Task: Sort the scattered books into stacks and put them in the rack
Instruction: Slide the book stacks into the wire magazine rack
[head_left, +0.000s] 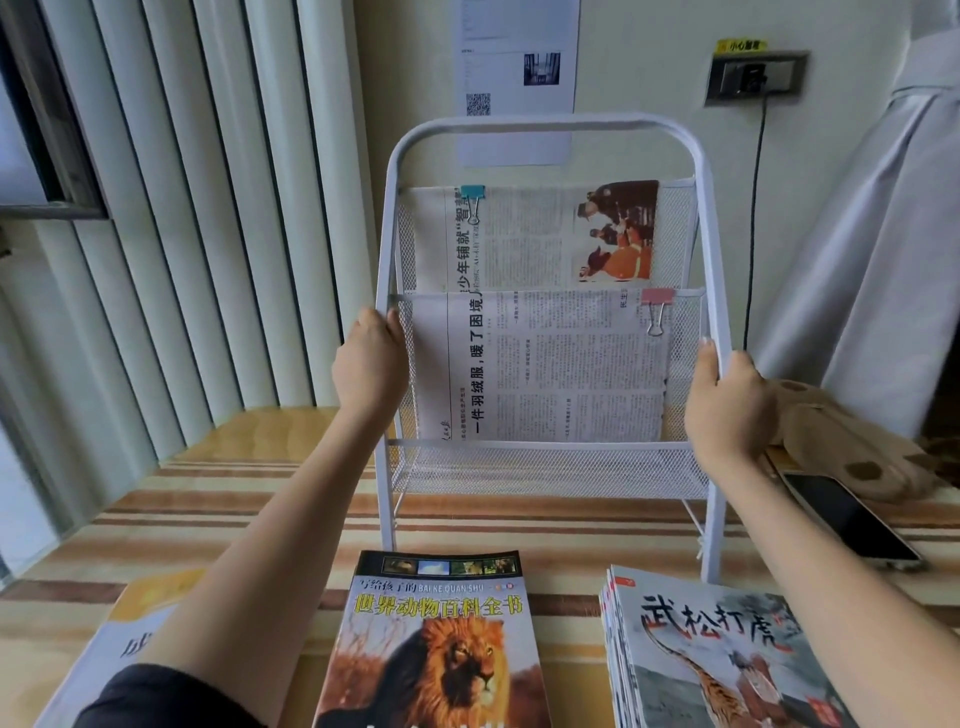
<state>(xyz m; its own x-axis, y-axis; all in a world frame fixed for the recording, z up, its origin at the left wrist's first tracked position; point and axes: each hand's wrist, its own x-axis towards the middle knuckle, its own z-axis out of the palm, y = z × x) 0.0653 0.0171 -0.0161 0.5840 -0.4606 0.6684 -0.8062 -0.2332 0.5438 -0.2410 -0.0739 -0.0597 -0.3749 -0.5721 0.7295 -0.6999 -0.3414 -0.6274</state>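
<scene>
A white metal mesh rack (545, 124) stands on the striped table, with clipped newspapers in its upper pocket (535, 239) and middle pocket (545, 364); the bottom pocket (545, 467) holds nothing visible. My left hand (371, 364) grips the rack's left post and my right hand (727, 400) grips its right post. In front lie a lion-cover book (436, 649), a stack of thin tiger-cover books (701, 654) to its right, and a yellow-and-white book (124, 639) partly under my left arm.
A phone (852, 519) lies on the table right of the rack, beside a tan plush item (841, 441). Vertical blinds (182, 208) hang at the left. A wall socket with a cable (753, 78) is behind the rack.
</scene>
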